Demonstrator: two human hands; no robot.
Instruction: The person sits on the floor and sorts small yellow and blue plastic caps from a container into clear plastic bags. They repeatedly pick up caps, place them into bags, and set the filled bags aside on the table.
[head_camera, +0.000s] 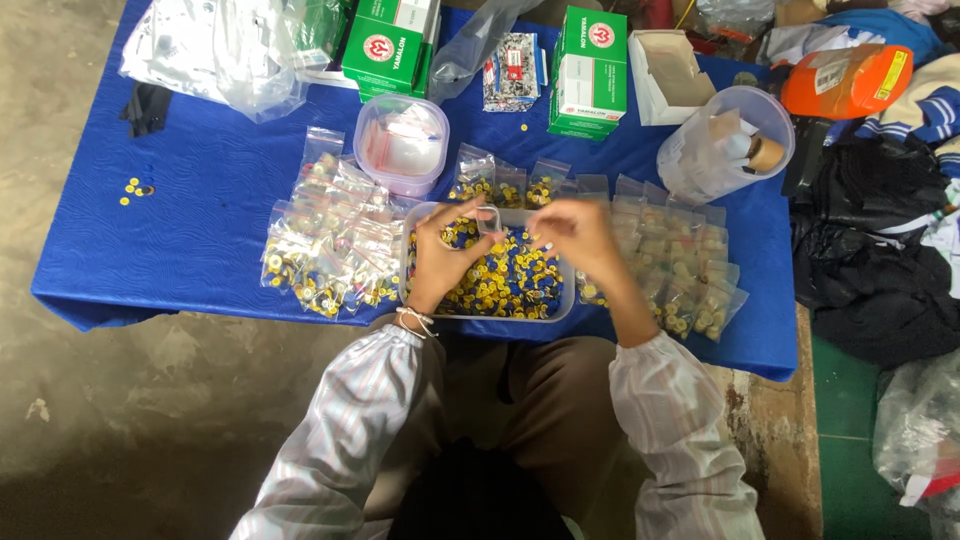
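- A small clear bag (489, 219) is held up at the centre of the frame, just above a clear tray (565, 300) filled with yellow and blue buttons (500, 280).
- The bag is pinched by the left hand (442, 258), whose thumb and fingers are closed on its left edge; the wrist rests over the tray's left side.
- The right hand (580, 232) is raised at the bag's right edge, fingers curled toward it; the hand is blurred, so it cannot be told whether the bag is actually gripped by it.
- A pile of filled bags (330, 245) is spread left of the tray, touching its left wall.
- More filled bags (690, 270) are laid in overlapping rows right of the tray, and a short row (510, 182) is set just behind it.
- A round tub (402, 143) with clear packets inside is seen above the tray, left of centre.
- A tall clear jar (725, 145) lies tilted in the upper right.
- Two green-and-white boxes (590, 70) are placed along the top edge, with an open white box (665, 75) beside the right one.
- Everything is laid on a blue cloth (200, 230); a few loose yellow buttons (132, 188) are scattered at its left.
- Dark clothing (870, 270) is heaped at the right edge of the frame.
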